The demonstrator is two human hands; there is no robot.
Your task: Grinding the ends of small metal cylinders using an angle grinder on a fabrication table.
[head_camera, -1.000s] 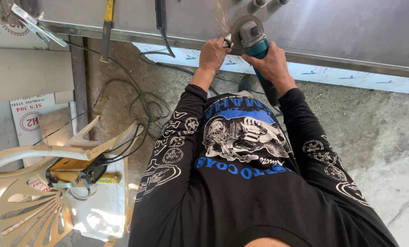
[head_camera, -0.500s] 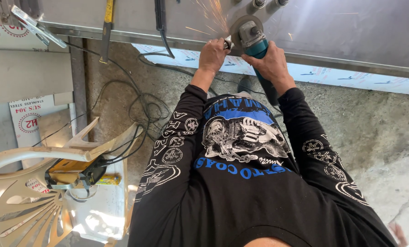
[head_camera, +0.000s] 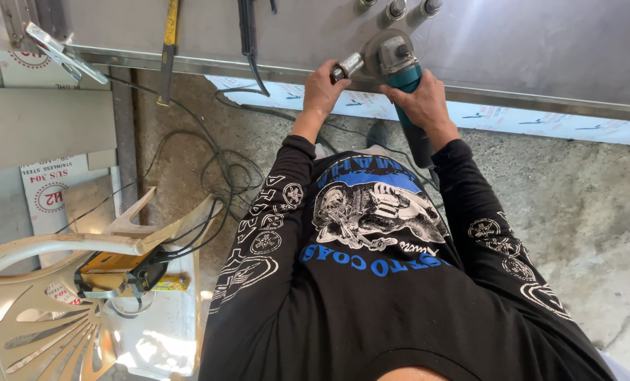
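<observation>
I look down my black printed long-sleeve shirt at a steel workbench (head_camera: 540, 42). My left hand (head_camera: 323, 86) grips the metal side handle of a teal angle grinder (head_camera: 396, 65). My right hand (head_camera: 422, 102) is wrapped around the grinder's teal body. The grinder's head rests against the steel surface near the bench's front edge, below three short round studs (head_camera: 396, 8). No sparks show.
A yellow-handled tool (head_camera: 168, 42) and a dark-handled tool (head_camera: 247, 35) lie on the bench at left, beside a metal bracket (head_camera: 61, 51). Black cables (head_camera: 216, 169) coil on the concrete floor. A cream plastic chair (head_camera: 54, 282) holding a yellow tool stands at lower left.
Sparks flew from the grinder half a second ago; none show now. The hands and the grinder have hardly shifted.
</observation>
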